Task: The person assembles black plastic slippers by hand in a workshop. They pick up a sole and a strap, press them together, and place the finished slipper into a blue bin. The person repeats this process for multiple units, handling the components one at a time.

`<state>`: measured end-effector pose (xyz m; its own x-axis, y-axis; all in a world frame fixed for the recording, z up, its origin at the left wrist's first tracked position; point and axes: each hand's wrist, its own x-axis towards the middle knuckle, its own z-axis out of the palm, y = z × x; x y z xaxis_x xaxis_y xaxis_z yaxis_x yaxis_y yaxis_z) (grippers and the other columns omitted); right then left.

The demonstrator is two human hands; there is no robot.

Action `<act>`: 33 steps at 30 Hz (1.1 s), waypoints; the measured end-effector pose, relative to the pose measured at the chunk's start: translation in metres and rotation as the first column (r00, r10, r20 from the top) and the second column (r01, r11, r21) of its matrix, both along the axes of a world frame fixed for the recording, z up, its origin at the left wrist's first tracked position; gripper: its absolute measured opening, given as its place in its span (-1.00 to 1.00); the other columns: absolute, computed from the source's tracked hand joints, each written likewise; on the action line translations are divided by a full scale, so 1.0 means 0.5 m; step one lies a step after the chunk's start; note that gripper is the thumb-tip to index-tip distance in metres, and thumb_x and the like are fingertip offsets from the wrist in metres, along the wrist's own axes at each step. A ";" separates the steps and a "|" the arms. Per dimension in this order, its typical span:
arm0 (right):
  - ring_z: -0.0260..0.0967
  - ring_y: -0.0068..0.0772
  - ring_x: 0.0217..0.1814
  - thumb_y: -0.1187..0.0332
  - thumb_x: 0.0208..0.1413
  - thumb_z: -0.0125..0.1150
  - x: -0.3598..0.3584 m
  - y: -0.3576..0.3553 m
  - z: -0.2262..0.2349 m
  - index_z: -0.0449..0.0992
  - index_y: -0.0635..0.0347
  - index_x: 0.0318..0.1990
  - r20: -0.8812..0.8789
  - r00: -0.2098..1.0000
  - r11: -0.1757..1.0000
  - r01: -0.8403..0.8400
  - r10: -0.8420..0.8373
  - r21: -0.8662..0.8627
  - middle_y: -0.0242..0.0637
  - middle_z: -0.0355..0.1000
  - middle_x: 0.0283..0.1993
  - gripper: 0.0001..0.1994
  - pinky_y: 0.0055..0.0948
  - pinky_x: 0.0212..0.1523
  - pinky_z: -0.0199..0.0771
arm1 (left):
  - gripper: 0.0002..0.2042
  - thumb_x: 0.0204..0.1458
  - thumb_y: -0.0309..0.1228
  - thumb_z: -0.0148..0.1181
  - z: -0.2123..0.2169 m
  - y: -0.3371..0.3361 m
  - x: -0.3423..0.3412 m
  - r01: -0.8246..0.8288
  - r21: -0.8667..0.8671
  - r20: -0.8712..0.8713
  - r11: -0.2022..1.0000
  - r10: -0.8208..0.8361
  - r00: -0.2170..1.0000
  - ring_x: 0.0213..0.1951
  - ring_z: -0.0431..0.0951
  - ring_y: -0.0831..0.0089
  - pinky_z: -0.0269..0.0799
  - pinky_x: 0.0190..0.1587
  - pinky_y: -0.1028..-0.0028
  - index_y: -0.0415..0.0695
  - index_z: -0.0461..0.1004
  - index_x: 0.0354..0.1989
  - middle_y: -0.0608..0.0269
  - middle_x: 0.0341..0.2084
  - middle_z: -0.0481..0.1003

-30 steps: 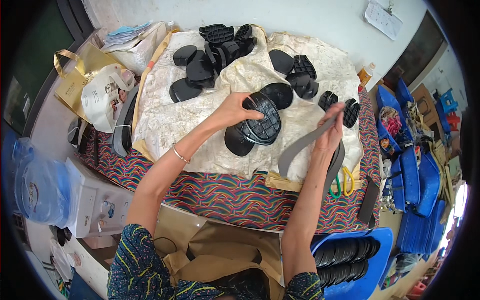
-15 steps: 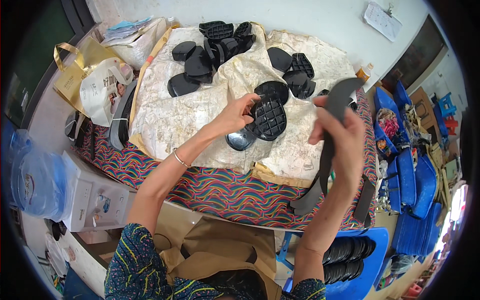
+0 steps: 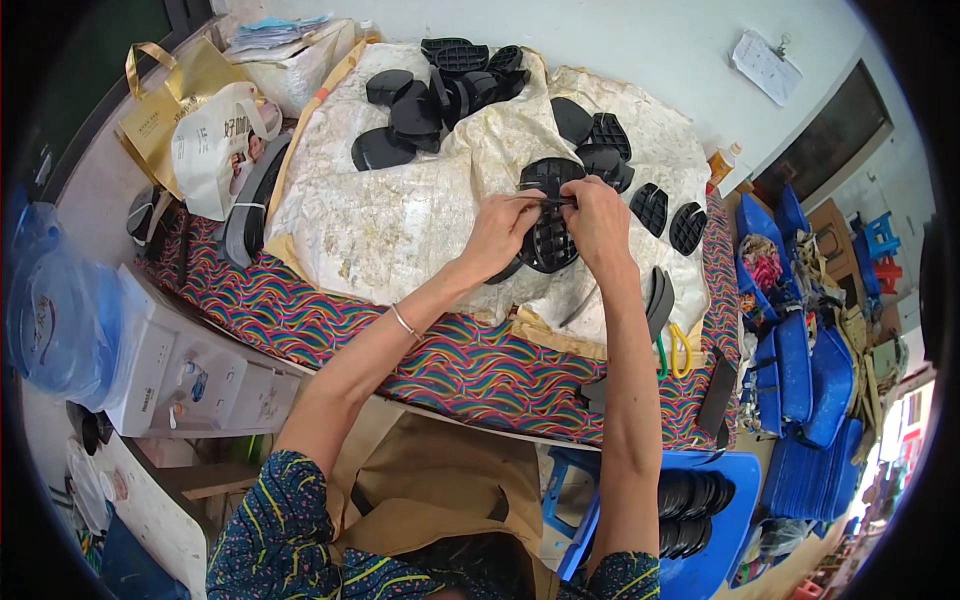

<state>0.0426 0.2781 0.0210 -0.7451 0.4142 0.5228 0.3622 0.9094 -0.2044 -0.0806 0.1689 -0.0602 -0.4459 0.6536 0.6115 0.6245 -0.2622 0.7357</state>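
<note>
table (image 3: 430,370): crowded; black parts (image 3: 430,95) piled at the far edge could get knocked.
sole (image 3: 545,225): held up over the white sheet (image 3: 400,215), ribbed face showing; may slip.
left hand (image 3: 500,232): pinching sole's top edge.
right hand (image 3: 598,222): pinching the same edge; strap (image 3: 657,300) lies close by, snag risk.

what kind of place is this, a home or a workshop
Most likely a small workshop for handwork. Many alike black rubber pieces lie on a stained sheet over the table, more fill a blue bin, and both hands hold one piece.
</note>
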 end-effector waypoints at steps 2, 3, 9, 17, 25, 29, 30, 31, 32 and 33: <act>0.49 0.01 -0.26 0.45 -0.03 0.19 0.014 -0.012 0.000 0.55 0.17 -0.30 0.017 0.999 0.998 -0.028 0.027 0.064 -0.13 0.43 -0.29 -0.88 -0.08 -0.28 0.45 | -0.82 0.06 -0.54 0.15 0.013 0.001 0.011 -0.011 -0.026 0.090 1.000 0.013 0.996 -0.21 0.54 0.03 0.41 -0.10 0.26 -0.24 0.58 -0.16 0.01 -0.20 0.60; 0.48 0.01 -0.29 0.46 -0.02 0.19 0.020 -0.017 -0.003 0.52 0.17 -0.33 0.009 0.999 0.996 -0.037 0.036 0.087 -0.14 0.40 -0.30 -0.92 -0.09 -0.32 0.45 | -0.83 0.06 -0.54 0.17 0.019 -0.001 0.016 -0.015 -0.038 0.135 0.999 0.020 0.991 -0.22 0.54 0.04 0.42 -0.13 0.27 -0.24 0.59 -0.19 0.02 -0.23 0.61; 0.45 0.01 -0.34 0.49 -0.05 0.22 0.045 -0.028 -0.014 0.47 0.17 -0.38 -0.020 1.000 0.993 -0.008 0.010 0.122 -0.18 0.35 -0.28 -0.93 -0.12 -0.38 0.42 | -0.78 0.09 -0.51 0.20 0.014 -0.011 0.038 -0.037 0.073 -0.025 0.997 0.039 0.999 -0.26 0.58 0.19 0.47 -0.17 0.36 -0.22 0.57 -0.09 0.08 -0.27 0.60; 0.45 -0.02 -0.43 0.49 -0.02 0.15 0.028 -0.050 -0.011 0.43 0.18 -0.42 0.011 0.999 0.972 -0.045 0.044 0.232 -0.16 0.33 -0.29 -0.97 -0.13 -0.45 0.43 | -0.83 0.12 -0.48 0.14 -0.001 -0.011 0.022 -0.145 0.166 -0.255 0.975 0.185 0.949 -0.25 0.56 0.12 0.46 -0.18 0.32 -0.19 0.59 -0.15 0.09 -0.31 0.58; 0.48 -0.11 -0.38 0.49 -0.05 0.18 0.068 -0.168 0.056 0.46 0.14 -0.36 0.063 0.992 0.954 -0.126 0.113 0.271 -0.19 0.38 -0.30 -0.92 -0.22 -0.42 0.45 | -0.78 0.18 -0.36 0.04 -0.046 0.033 -0.065 -0.248 -0.063 0.282 0.967 0.256 0.925 -0.20 0.53 0.11 0.41 -0.12 0.25 -0.14 0.62 -0.31 0.13 -0.36 0.55; 0.47 -0.20 -0.40 0.56 -0.07 0.24 0.158 -0.195 0.125 0.56 0.11 -0.22 -0.104 0.994 0.956 0.015 0.017 0.292 -0.19 0.45 -0.37 -0.78 -0.32 -0.39 0.41 | -0.76 0.21 -0.31 0.06 -0.060 0.018 -0.069 -0.229 0.001 0.171 0.973 0.225 0.959 -0.06 0.46 0.04 0.35 0.02 0.24 -0.14 0.64 -0.25 -0.06 -0.24 0.51; 0.43 -0.30 -0.43 0.59 -0.09 0.28 0.181 -0.198 0.158 0.58 0.13 -0.23 -0.222 0.975 0.963 0.036 0.025 0.269 -0.23 0.45 -0.41 -0.77 -0.37 -0.41 0.37 | -0.76 0.21 -0.30 0.07 -0.066 0.028 -0.065 -0.242 0.009 0.162 0.970 0.238 0.958 -0.03 0.44 0.01 0.34 0.05 0.23 -0.15 0.64 -0.25 -0.11 -0.17 0.48; 0.40 -0.41 -0.46 0.63 -0.11 0.32 0.202 -0.202 0.185 0.61 0.15 -0.24 -0.339 0.940 0.967 0.062 0.027 0.248 -0.28 0.45 -0.44 -0.76 -0.42 -0.42 0.34 | -0.76 0.21 -0.29 0.09 -0.067 0.040 -0.067 -0.250 0.025 0.152 0.968 0.243 0.958 0.01 0.41 -0.03 0.32 0.09 0.22 -0.16 0.64 -0.26 -0.17 -0.10 0.46; 0.37 -0.50 -0.44 0.66 -0.13 0.34 0.221 -0.214 0.194 0.62 0.19 -0.29 -0.406 0.907 0.992 0.123 -0.114 -0.003 -0.33 0.45 -0.45 -0.78 -0.48 -0.41 0.31 | -0.75 0.19 -0.27 0.15 -0.078 0.045 -0.077 -0.325 0.050 -0.095 0.944 0.328 0.940 0.05 0.37 -0.13 0.29 0.15 0.20 -0.19 0.60 -0.18 -0.30 0.08 0.32; 0.34 -0.59 -0.42 0.69 -0.16 0.36 0.240 -0.225 0.196 0.62 0.23 -0.33 -0.432 0.863 0.953 0.162 -0.263 -0.256 -0.38 0.44 -0.47 -0.79 -0.54 -0.40 0.29 | -0.74 0.18 -0.26 0.16 -0.090 0.049 -0.085 -0.363 0.097 -0.173 0.927 0.375 0.911 0.06 0.37 -0.16 0.30 0.15 0.20 -0.20 0.58 -0.13 -0.30 0.10 0.30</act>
<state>0.1624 0.1656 0.1187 -0.3250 0.6695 0.6680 0.3620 0.7406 -0.5661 -0.1233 0.1935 -0.1050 -0.5231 0.4227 0.7400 0.8086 -0.0283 0.5877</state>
